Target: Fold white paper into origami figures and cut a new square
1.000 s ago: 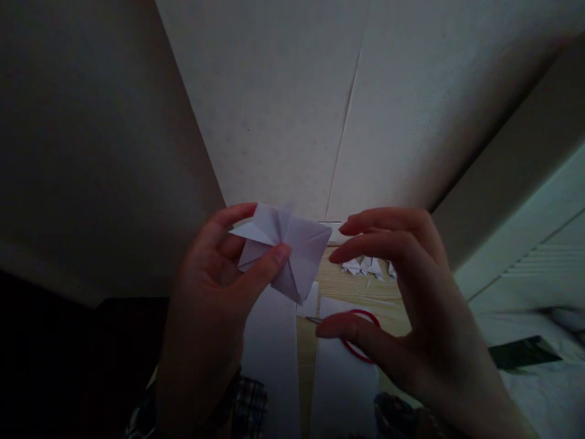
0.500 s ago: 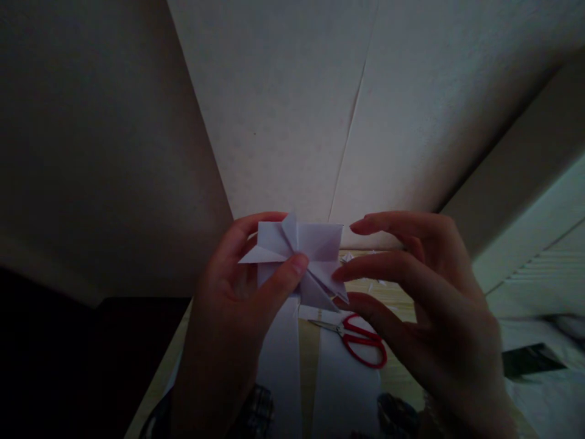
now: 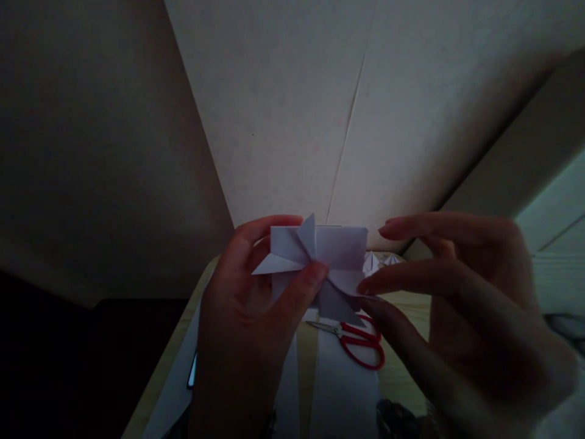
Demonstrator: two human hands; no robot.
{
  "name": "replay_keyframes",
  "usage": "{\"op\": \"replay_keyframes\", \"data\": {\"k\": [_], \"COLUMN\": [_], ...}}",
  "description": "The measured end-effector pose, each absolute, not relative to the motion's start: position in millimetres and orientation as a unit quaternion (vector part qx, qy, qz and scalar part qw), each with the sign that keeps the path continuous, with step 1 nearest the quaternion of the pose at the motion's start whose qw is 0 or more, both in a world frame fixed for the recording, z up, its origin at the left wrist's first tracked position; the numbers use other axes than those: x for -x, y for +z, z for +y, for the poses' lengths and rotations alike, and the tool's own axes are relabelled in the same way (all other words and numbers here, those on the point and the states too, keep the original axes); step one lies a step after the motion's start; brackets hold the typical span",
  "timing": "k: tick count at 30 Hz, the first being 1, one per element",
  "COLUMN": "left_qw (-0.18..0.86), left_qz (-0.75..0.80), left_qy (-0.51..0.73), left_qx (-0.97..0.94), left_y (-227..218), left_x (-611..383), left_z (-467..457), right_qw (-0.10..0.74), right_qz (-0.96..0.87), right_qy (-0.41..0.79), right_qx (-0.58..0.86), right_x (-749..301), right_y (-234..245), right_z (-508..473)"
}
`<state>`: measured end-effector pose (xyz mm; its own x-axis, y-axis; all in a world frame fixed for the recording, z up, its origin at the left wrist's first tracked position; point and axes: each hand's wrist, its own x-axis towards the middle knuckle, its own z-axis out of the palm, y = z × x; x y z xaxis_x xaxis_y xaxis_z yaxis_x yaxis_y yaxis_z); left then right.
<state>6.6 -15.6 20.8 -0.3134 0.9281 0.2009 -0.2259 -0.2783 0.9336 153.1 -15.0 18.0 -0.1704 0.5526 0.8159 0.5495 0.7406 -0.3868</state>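
Observation:
A folded white paper with pointed flaps fanning out from its middle is held up above the table. My left hand grips it from the left, thumb pressed on the centre and fingers behind. At the lower right corner, my right hand pinches a flap between thumb and a finger, while its index finger stays raised apart from the sheet. Below the paper lies a pair of scissors with red handles, its blades pointing left. The fingers behind the paper are partly hidden.
White paper strips lie on the wooden table under my hands. Small folded white paper pieces sit at the table's far edge. Part of a phone-like object shows beside my left wrist. A wall rises behind.
Both hands and the paper have shifted right. My right thumb and finger now pull the lower right flap outward, bending it away from the rest. The scissors lie nearly where they were.

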Motion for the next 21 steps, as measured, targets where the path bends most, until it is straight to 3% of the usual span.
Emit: {"op": "replay_keyframes", "data": {"k": [8, 21], "left_qw": [0.446, 0.377], "left_qz": [0.402, 0.45], "left_qy": [0.697, 0.691], "left_qx": [-0.392, -0.421], "left_y": [17.9, 23.5], "left_x": [-5.1, -10.7], "left_z": [-15.0, -17.0], "right_qw": [0.555, 0.533], "right_qz": [-0.738, -0.753], "right_qy": [0.034, 0.034], "right_qx": [0.383, 0.386], "right_x": [-146.3, -148.5], "right_y": [16.9, 16.0], "right_z": [-16.0, -12.9]}}
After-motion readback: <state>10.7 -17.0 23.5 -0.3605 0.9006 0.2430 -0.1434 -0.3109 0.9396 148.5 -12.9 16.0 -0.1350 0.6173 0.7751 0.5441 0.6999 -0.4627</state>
